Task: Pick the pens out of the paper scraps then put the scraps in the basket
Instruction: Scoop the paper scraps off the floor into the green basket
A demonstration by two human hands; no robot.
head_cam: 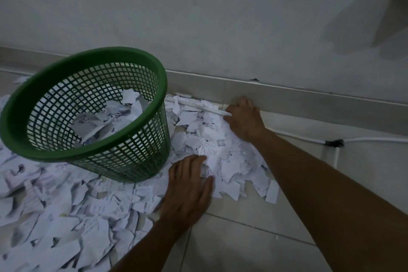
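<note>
One green basket [123,148] on the floor, already part-filled with paper scraps [223,152], more strewn all around it. Faint handwriting on the scraps, too blurred to read. Two hands in: left hand [187,190] flat, fingers spread on the pile; right hand [242,117] by the skirting, fingers seemingly closing on a white pen-like stick [198,106].

one basket [88,104], two hands, one cable [364,139]
</note>
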